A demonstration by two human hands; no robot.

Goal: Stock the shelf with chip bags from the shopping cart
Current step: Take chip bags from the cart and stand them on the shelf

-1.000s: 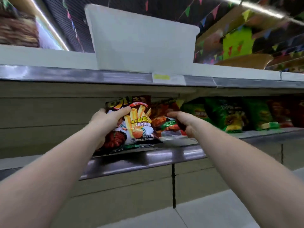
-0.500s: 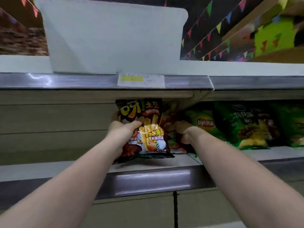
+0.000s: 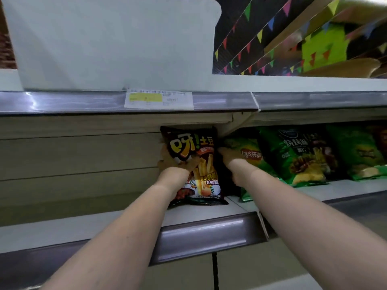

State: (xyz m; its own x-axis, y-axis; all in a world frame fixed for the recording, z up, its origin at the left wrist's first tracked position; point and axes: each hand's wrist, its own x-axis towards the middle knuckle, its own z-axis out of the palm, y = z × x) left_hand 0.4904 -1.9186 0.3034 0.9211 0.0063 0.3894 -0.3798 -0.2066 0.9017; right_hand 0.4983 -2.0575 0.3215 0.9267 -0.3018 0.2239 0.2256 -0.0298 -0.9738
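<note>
A dark chip bag (image 3: 196,155) printed with fries stands upright on the lower shelf (image 3: 201,214), its top just under the shelf above. My left hand (image 3: 176,164) grips its left side, thumb across the front. My right hand (image 3: 230,159) is pressed into the gap between this bag's right edge and a green Lay's bag (image 3: 251,156). Its fingers reach back out of sight, so what they hold is hidden. The shopping cart is out of view.
More green chip bags (image 3: 301,158) (image 3: 362,153) lean along the shelf to the right. The upper shelf rail (image 3: 62,101) carries a price label (image 3: 159,99), with a white panel (image 3: 115,42) above it. Left of the dark bag the shelf back is bare panelling.
Both hands have pushed the dark bag deeper into the shelf and stood it more upright. The orange bag that was by my right hand is no longer visible. The view has moved closer.
</note>
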